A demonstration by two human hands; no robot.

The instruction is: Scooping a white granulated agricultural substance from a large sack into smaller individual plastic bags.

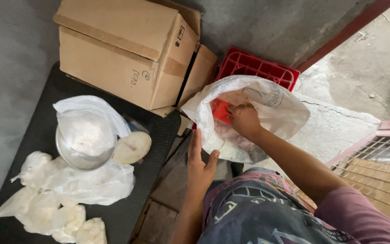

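Reaching into a large white crinkled plastic sack [267, 106], the right hand [244, 119] clenches around something inside; what it grasps is hidden by the fingers. The sack stands open in front of a red plastic lattice crate [256, 65], just beside the person's knee. The left hand [200, 165] lies flat with fingers extended against the sack's lower edge, holding nothing. To the left, a black mat-covered table [154, 149] bears a round metal bowl [82, 156] lined with a clear plastic bag of white powder, several small filled white bags [53, 208], and a brown cardboard box [127, 49].
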